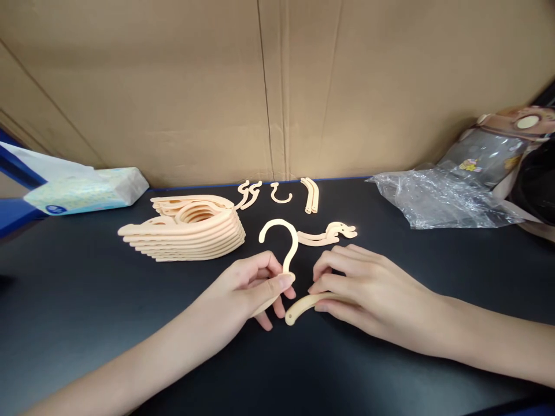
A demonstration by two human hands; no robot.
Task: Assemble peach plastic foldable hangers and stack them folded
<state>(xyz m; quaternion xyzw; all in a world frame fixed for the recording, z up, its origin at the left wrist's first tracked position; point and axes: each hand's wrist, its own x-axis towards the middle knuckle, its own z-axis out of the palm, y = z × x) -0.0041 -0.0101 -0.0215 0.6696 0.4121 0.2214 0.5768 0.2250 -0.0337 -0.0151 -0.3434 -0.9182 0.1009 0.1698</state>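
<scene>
Between the thumb and fingers of my left hand [255, 289] is a cream plastic hanger hook [296, 240], upright with its curl opening to the left. A slim arm piece [265, 307] shows below that thumb, mostly covered by the fingers. My right hand [368, 286] pinches a curved hanger arm [303, 305], whose holed end points left toward my left hand, apart from the hook. Just beyond my right fingers lie more curved hanger pieces [323, 236] with notched ends.
At left stands a stack of folded cream hangers [199, 237]. Along the back lie notched arms [249, 195], a loose hook [281, 196] and plain curved arms [310, 195]. A tissue pack [91, 190], clear plastic bag [433, 193] and bottle [481, 150] sit toward the sides, before a cardboard wall [173, 86].
</scene>
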